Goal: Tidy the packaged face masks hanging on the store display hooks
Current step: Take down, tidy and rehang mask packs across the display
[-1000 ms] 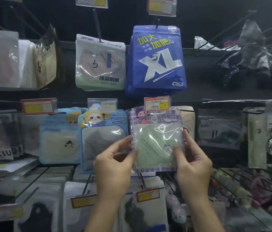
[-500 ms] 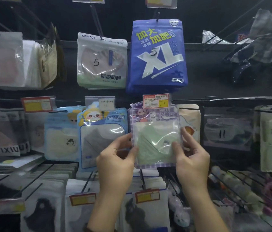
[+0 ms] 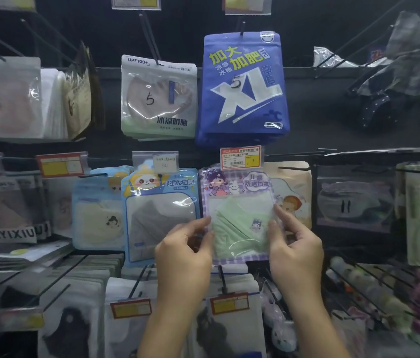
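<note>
Upper centre: a blue XL pack [image 3: 242, 86] hangs on its hook above the middle row. Centre: the purple-checked mask pack [image 3: 240, 218], green mask inside, sits in the middle row between a blue cartoon pack [image 3: 161, 215] on the left and a cream pack [image 3: 293, 189] on the right. The left hand [image 3: 185, 250] pinches its left edge and the right hand [image 3: 295, 245] its right edge, thumbs and curled fingers closed on the plastic. A red-and-yellow price tag [image 3: 240, 157] overlaps the pack's top edge.
</note>
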